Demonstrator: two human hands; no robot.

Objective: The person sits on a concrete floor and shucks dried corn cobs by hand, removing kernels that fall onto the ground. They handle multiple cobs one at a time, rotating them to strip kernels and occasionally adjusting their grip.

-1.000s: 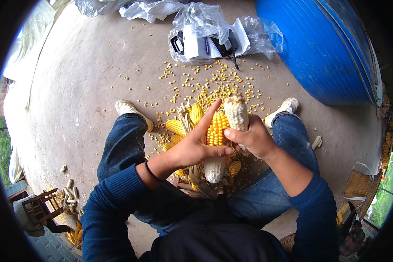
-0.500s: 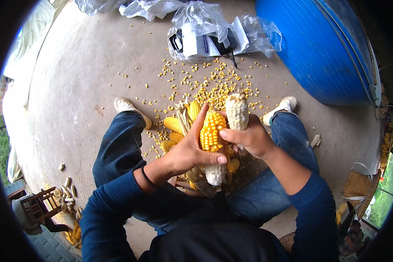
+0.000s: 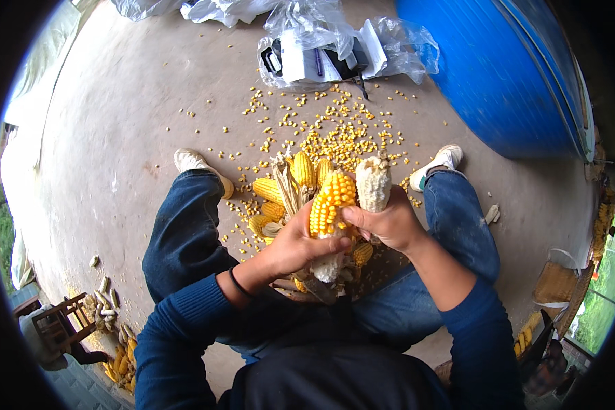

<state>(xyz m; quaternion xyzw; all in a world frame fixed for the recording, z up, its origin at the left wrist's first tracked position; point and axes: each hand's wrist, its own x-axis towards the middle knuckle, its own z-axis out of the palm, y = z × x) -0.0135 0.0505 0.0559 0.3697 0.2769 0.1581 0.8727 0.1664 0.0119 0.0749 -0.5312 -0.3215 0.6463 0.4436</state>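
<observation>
Head view: left hand (image 3: 295, 247) grips a part-shelled ear (image 3: 331, 199), right hand (image 3: 396, 224) a bare cob (image 3: 373, 183), its lower part mostly hidden.

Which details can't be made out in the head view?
All in the head view:
Half-shelled corn ear: far side turned away from the camera; the thumb of the left hand covers part of the near side.
Bare corn cob: lower part mostly hidden by the right hand.
Loose kernels: too small and crowded to count.
Large blue tub: cut off by the top edge.
</observation>
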